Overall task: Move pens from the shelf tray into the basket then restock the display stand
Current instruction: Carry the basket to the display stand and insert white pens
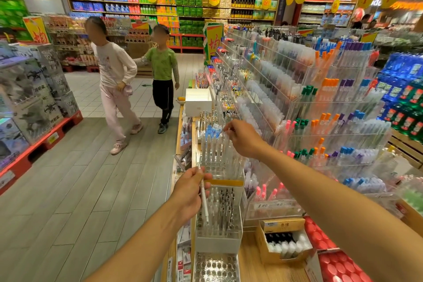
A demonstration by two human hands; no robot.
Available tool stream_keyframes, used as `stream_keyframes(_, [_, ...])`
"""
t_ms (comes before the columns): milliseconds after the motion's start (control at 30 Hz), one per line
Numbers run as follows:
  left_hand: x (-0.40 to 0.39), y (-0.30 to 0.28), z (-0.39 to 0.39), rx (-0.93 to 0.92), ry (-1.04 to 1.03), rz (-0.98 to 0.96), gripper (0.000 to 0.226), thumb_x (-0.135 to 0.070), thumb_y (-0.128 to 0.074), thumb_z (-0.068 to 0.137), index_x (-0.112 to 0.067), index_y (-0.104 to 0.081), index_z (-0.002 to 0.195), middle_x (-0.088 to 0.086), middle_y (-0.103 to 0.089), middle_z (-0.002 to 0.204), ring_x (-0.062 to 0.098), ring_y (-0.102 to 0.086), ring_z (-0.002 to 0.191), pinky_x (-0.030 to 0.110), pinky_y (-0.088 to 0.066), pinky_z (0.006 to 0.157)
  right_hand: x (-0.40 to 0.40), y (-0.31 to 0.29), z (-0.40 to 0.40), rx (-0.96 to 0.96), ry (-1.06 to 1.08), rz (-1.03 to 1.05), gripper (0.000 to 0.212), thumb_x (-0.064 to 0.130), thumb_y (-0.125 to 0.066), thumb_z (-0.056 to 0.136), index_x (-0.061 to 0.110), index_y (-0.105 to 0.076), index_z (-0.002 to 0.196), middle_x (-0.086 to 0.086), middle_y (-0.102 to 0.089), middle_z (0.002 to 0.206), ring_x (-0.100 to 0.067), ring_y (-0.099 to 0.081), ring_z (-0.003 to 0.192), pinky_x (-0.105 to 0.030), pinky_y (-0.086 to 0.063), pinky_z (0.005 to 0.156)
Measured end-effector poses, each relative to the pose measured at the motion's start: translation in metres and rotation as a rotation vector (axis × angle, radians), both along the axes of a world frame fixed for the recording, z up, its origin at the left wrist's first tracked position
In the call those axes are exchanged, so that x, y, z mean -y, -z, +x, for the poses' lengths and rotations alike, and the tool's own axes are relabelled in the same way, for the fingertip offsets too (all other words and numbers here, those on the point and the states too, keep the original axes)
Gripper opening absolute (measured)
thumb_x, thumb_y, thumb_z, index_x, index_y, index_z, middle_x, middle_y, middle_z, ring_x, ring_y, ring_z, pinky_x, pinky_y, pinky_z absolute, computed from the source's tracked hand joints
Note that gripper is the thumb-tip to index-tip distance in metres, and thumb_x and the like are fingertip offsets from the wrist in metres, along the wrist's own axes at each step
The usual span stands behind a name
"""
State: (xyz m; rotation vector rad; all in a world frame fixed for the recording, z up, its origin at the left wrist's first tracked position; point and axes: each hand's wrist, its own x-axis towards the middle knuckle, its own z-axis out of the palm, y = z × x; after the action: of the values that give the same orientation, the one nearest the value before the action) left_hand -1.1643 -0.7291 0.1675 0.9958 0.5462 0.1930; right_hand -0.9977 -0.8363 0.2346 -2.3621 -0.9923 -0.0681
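Observation:
My left hand (191, 190) grips a white pen (204, 199) that points down over a clear display stand (219, 231) filled with upright pens. Farther along the wooden shelf, my right hand (243, 138) reaches over a second clear stand (219, 155) of white pens with blue tops, and its fingertips pinch the top of one pen (225, 131) there. A third stand (216, 267) at the bottom edge shows open holes with no pens in them. I see no basket.
Tiered acrylic racks (320, 103) packed with coloured pens rise on the right. A cardboard box (283, 242) of pens and red-capped items (329, 256) lie near my right forearm. A white box (198, 101) sits farther along. Two children (137, 80) walk in the aisle on the left.

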Motion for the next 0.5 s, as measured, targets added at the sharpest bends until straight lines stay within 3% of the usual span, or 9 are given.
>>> stream_keyframes(100, [-0.003, 0.001, 0.005, 0.040, 0.002, 0.006, 0.016, -0.012, -0.046, 0.103, -0.010, -0.058, 0.114, 0.008, -0.070, 0.094, 0.014, -0.056, 0.066, 0.029, -0.052, 0.067, -0.001, 0.000, 0.008, -0.004, 0.006, -0.021, 0.021, 0.015, -0.040, 0.103, 0.010, -0.056, 0.116, 0.001, -0.053, 0.101, -0.010, -0.045, 0.076, -0.018, -0.031, 0.057])
stream_keyframes(233, [-0.009, 0.002, 0.013, 0.100, 0.001, -0.011, 0.016, -0.011, -0.047, 0.102, -0.009, -0.054, 0.117, 0.012, -0.070, 0.102, 0.017, -0.060, 0.070, 0.033, -0.055, 0.072, -0.002, 0.004, 0.015, -0.017, 0.001, -0.072, 0.020, 0.016, -0.043, 0.102, 0.013, -0.058, 0.116, -0.004, -0.060, 0.112, -0.013, -0.050, 0.085, -0.025, -0.038, 0.069])
stream_keyframes(367, [-0.012, 0.001, 0.023, 0.130, -0.027, 0.078, 0.015, -0.010, -0.048, 0.102, -0.013, -0.053, 0.116, 0.011, -0.071, 0.113, 0.025, -0.059, 0.090, 0.046, -0.052, 0.092, -0.006, 0.008, 0.015, -0.011, -0.015, -0.137, 0.021, 0.014, -0.050, 0.099, 0.012, -0.067, 0.112, -0.005, -0.068, 0.113, -0.011, -0.056, 0.081, -0.026, -0.046, 0.074])
stream_keyframes(433, [-0.014, -0.001, 0.029, 0.142, -0.037, 0.179, 0.011, -0.012, -0.049, 0.103, -0.018, -0.053, 0.110, 0.008, -0.072, 0.114, 0.022, -0.056, 0.089, 0.040, -0.052, 0.081, -0.009, 0.007, 0.015, -0.032, -0.018, -0.173, 0.021, 0.012, -0.053, 0.097, 0.012, -0.071, 0.108, -0.004, -0.069, 0.112, -0.016, -0.062, 0.085, -0.030, -0.053, 0.078])
stream_keyframes(500, [-0.015, -0.004, 0.035, 0.167, -0.071, 0.265, 0.011, -0.011, -0.049, 0.102, -0.021, -0.054, 0.105, 0.006, -0.072, 0.112, 0.018, -0.059, 0.090, 0.030, -0.050, 0.073, -0.015, 0.006, 0.015, -0.051, -0.021, -0.232, 0.021, 0.010, -0.054, 0.094, 0.012, -0.074, 0.102, -0.004, -0.071, 0.107, -0.017, -0.064, 0.083, -0.026, -0.052, 0.073])
